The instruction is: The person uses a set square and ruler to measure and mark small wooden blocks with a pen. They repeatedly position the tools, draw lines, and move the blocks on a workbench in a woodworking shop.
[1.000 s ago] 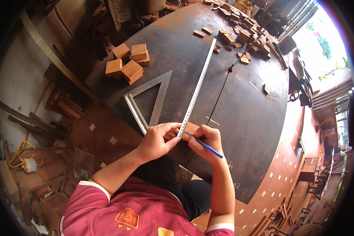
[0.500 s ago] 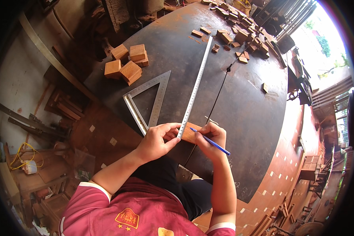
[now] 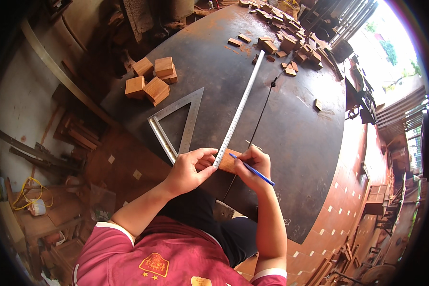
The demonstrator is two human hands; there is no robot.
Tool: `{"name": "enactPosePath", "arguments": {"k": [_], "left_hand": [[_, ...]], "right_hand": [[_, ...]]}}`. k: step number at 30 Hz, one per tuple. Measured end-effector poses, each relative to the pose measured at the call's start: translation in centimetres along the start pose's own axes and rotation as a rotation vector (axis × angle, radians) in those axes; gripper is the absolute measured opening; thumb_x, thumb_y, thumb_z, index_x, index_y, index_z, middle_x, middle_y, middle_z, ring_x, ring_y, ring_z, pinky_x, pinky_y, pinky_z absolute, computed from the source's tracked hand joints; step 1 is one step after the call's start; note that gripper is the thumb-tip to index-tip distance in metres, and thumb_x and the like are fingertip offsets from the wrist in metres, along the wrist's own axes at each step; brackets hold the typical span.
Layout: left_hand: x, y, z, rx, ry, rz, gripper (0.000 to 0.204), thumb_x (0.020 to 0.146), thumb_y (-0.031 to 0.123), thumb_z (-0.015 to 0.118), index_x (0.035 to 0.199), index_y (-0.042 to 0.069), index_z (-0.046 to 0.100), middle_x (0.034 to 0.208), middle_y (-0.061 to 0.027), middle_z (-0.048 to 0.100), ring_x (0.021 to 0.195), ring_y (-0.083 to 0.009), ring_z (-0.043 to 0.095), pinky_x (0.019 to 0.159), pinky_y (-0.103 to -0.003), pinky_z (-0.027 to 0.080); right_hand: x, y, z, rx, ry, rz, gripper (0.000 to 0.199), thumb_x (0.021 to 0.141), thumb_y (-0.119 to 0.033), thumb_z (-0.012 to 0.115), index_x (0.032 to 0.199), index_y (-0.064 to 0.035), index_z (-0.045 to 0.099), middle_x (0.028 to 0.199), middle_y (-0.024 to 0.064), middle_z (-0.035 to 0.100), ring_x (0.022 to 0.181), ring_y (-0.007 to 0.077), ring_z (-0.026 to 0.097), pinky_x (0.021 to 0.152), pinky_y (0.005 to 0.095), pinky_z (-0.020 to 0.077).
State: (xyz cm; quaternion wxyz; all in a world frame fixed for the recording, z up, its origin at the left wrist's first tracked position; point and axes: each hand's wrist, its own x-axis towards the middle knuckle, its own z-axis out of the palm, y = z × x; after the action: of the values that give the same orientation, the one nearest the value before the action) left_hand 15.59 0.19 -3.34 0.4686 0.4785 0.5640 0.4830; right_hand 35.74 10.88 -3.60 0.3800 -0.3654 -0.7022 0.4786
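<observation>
Item: marking-out at a dark round metal table point(image 3: 291, 143). Left hand point(image 3: 188, 169) presses the near end of a long steel ruler point(image 3: 238, 107) flat onto a small wooden block point(image 3: 228, 162), fingers curled over both. Right hand point(image 3: 253, 167), just beside it across the block, grips a blue pen point(image 3: 252, 169), tip at the ruler's edge. Step judged: scribing a line along the ruler. Next move calls for steady ruler pressure and a straight pen stroke. Beyond the left hand: steel triangle square point(image 3: 176, 121), then stacked wooden blocks point(image 3: 152, 81); scattered offcuts point(image 3: 281, 45) far ahead.
</observation>
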Motion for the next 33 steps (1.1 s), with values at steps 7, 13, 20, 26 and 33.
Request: {"name": "enactPosePath", "arguments": {"k": [7,13,20,26,33], "left_hand": [[0.0,-0.4,0.2,-0.059,0.047,0.002,0.043,0.093,-0.001,0.074,0.135,-0.002,0.064,0.110,-0.0118,0.075,0.098,-0.0148,0.074,0.089,-0.029,0.061],[0.2,-0.8,-0.1,-0.198,0.038,-0.027,0.042,0.095,-0.003,0.071,0.136,-0.003,0.062,0.112,-0.0109,0.073,0.101,-0.0132,0.072,0.091,-0.028,0.060],[0.2,-0.3,0.0,-0.080,0.007,-0.015,0.042,0.093,-0.001,0.073,0.134,-0.002,0.064,0.106,-0.0089,0.074,0.093,-0.0116,0.073,0.085,-0.027,0.061],[0.0,1.5,-0.1,0.049,-0.069,-0.006,0.042,0.094,-0.001,0.073,0.135,0.001,0.065,0.097,-0.0039,0.074,0.086,-0.0068,0.070,0.080,-0.024,0.058],[0.0,1.1,0.0,0.105,-0.065,0.060,0.043,0.093,0.002,0.073,0.136,0.006,0.067,0.088,-0.0054,0.074,0.077,-0.0093,0.071,0.071,-0.026,0.058]], "right_hand": [[-0.2,-0.4,0.0,0.003,-0.035,0.024,0.015,0.082,-0.001,0.075,0.078,-0.0001,0.060,0.067,0.0027,0.064,0.062,0.0044,0.059,0.054,0.0251,0.0467],[-0.2,-0.5,-0.1,-0.005,-0.049,0.027,0.014,0.083,0.001,0.074,0.078,0.0003,0.061,0.071,0.0009,0.065,0.064,0.0025,0.057,0.055,0.0238,0.0450],[-0.1,-0.6,-0.1,-0.028,-0.047,0.014,0.013,0.082,0.001,0.074,0.078,0.0005,0.062,0.069,0.0012,0.065,0.063,0.0030,0.058,0.054,0.0239,0.0455],[-0.1,-0.6,-0.2,-0.032,-0.059,0.018,0.013,0.082,0.001,0.074,0.078,0.0007,0.062,0.069,0.0012,0.065,0.063,0.0030,0.058,0.054,0.0239,0.0455],[-0.2,-0.6,-0.1,-0.002,-0.055,0.012,0.015,0.083,0.000,0.075,0.079,0.0002,0.061,0.069,0.0007,0.065,0.063,0.0018,0.056,0.054,0.0232,0.0440]]}}
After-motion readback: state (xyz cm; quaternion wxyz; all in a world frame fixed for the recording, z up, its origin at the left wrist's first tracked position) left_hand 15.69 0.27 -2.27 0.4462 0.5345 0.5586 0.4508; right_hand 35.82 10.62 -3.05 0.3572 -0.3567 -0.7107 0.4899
